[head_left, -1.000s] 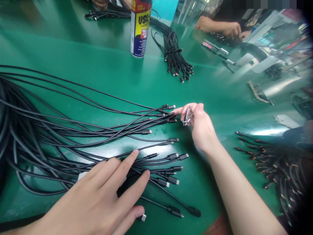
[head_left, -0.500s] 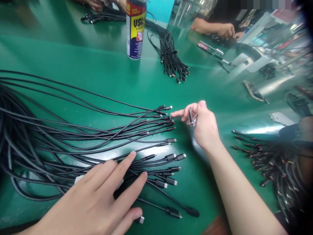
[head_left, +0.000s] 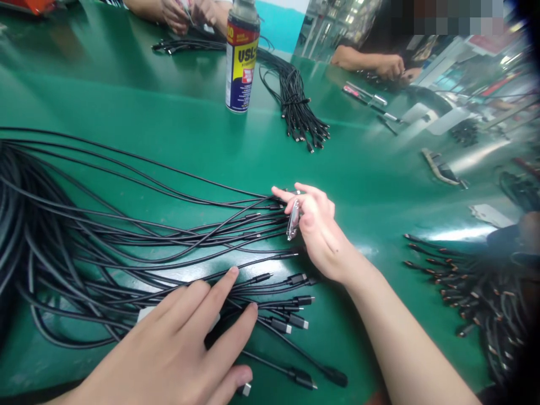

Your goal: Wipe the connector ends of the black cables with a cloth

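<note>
Black USB cables (head_left: pixel 139 239) fan out across the green table, their metal-tipped plugs (head_left: pixel 297 279) pointing right. My left hand (head_left: pixel 181 337) lies over the lower cables with its fingers spread, and something pale shows partly from beneath it. Shiny metal nail clippers (head_left: pixel 292 220) are held in my right hand (head_left: pixel 316 225), between thumb and curled fingers. The right fingertips reach over the upper plugs and hide some of them. Whether they touch a plug, I cannot tell.
A spray can (head_left: pixel 242 62) stands at the back beside a tied cable bundle (head_left: pixel 297 95). Another cable bundle (head_left: pixel 468 281) lies at the right. Pens (head_left: pixel 365 95) and a curved tool (head_left: pixel 441 169) lie farther back. Two co-workers' hands (head_left: pixel 390 66) show across the table.
My right hand has moved left with the nail clippers, from beyond the plug ends to over the upper plugs. My left hand stays on the cables. The view has shifted slightly.
</note>
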Tool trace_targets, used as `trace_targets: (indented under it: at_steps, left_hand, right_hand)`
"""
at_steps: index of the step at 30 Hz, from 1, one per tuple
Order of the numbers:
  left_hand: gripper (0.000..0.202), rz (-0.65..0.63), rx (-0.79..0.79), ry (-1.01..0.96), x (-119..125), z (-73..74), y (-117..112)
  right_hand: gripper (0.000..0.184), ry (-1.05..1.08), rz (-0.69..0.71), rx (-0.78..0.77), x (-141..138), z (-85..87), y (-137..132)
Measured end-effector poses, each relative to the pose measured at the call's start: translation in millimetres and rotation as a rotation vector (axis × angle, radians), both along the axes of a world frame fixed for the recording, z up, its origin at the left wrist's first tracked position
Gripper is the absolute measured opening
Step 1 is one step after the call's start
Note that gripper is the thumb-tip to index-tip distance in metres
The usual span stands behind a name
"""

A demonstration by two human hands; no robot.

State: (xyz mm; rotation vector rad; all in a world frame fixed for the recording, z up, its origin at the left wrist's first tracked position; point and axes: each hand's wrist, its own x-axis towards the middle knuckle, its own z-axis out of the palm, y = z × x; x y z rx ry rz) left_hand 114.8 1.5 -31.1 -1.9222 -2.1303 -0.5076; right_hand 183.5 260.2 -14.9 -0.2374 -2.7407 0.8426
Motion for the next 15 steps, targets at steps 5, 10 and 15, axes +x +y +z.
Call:
trace_targets:
  at_steps: [5, 10, 15]
  left_hand:
    - [0.041, 0.005, 0.006, 0.034, -1, -0.5, 0]
    - [0.039, 0.007, 0.033, 0.034, -1, -1.4, -1]
    - [0.038, 0.016, 0.035, 0.022, -2, -3.0, -1]
  right_hand:
    - [0.06, 0.042, 0.015, 0.02, 2, 4.7, 2]
    - [0.059, 0.036, -0.012, -0.082, 8, 5.7, 12]
    - [0.055, 0.194, -0.218, -0.261, 8, 3.6, 19]
